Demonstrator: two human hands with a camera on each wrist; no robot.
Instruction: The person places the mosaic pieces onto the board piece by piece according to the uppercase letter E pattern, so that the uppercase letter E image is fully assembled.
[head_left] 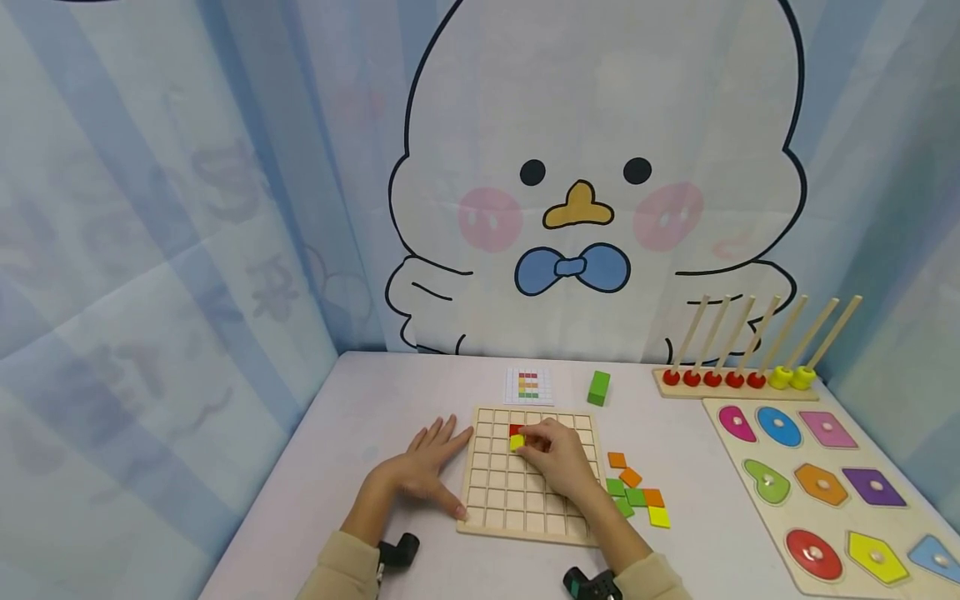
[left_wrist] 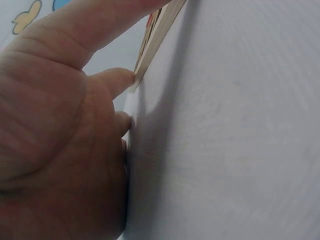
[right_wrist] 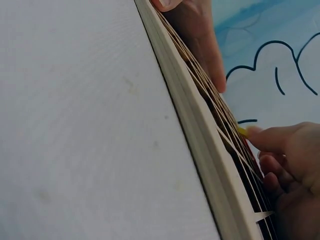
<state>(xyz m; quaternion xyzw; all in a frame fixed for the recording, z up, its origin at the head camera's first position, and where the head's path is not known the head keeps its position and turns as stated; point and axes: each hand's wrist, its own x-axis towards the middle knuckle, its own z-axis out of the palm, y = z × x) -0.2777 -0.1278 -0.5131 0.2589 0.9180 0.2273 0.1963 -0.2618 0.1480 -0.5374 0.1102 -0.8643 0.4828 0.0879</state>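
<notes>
A wooden grid board [head_left: 501, 498] lies on the table. The right hand [head_left: 558, 460] is over its upper middle, thumb and fingers pinching a yellow square tile [head_left: 517, 442] just below a red tile [head_left: 515, 429] on the board. In the right wrist view the right hand [right_wrist: 295, 160] has its thumb at the yellow tile [right_wrist: 242, 131]. The left hand [head_left: 423, 468] lies spread at the board's left side, its thumb at the lower left corner and its index finger at the left edge. The left wrist view shows the left hand's palm [left_wrist: 60, 130] beside the board's edge [left_wrist: 160, 40].
A pattern card [head_left: 528, 387] and a green block [head_left: 598, 388] lie behind the board. Loose orange, green and yellow tiles [head_left: 635, 497] are to its right. Farther right stand a peg rack with rings [head_left: 738, 395] and a shape puzzle board [head_left: 780, 525].
</notes>
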